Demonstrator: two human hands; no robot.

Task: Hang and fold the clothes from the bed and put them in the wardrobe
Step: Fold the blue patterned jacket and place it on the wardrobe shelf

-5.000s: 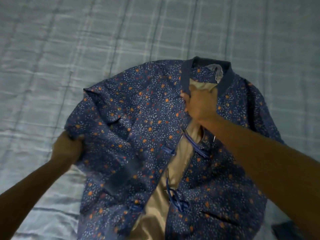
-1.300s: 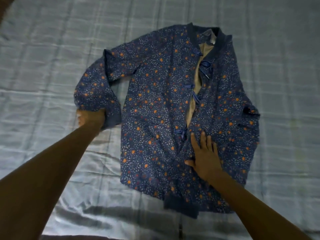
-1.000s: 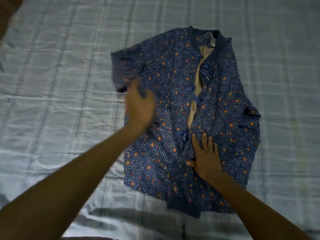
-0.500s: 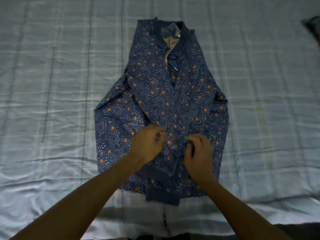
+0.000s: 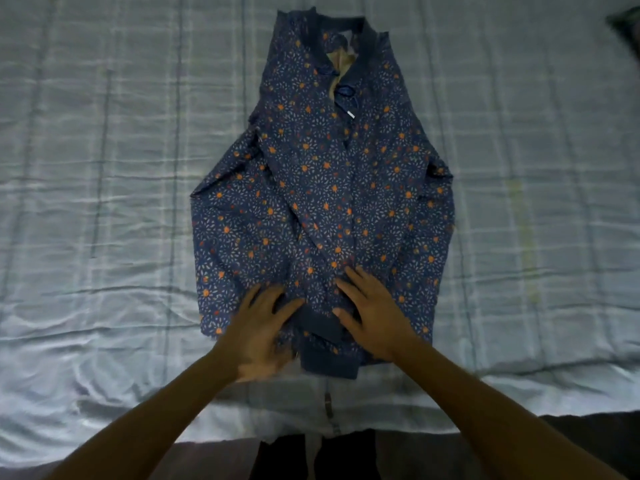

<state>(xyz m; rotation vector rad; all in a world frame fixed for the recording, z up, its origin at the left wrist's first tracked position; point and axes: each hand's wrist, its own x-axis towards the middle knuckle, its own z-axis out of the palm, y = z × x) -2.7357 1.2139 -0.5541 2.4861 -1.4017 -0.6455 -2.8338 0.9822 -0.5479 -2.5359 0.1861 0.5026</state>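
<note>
A blue jacket (image 5: 322, 202) flecked with orange and white is being displayed flat on the pale checked bed (image 5: 104, 168). It is filling the centre of the frame, with its dark collar (image 5: 367, 39) toward the upper edge and its hem toward the lower edge. The sleeves are being seen folded inward over the front, and a dark ribbed cuff (image 5: 329, 362) is lying at the lower centre.

The lower part of the jacket is being pressed by both hands. The left hand (image 5: 258, 327), slightly blurred, is being laid palm down at the lower left of the garment, its fingers (image 5: 256, 299) spread and straight, with nothing being gripped. The right hand (image 5: 372, 317) is being laid flat at the lower right of the centre line, its fingers (image 5: 356, 278) also extended and spread on the cloth, with no fabric being pinched. The cuff is lying between the two hands, just beside each, and most of the jacket is stretching above the fingertips. A dark object (image 5: 627, 26) is being cut off by the upper right corner.
</note>
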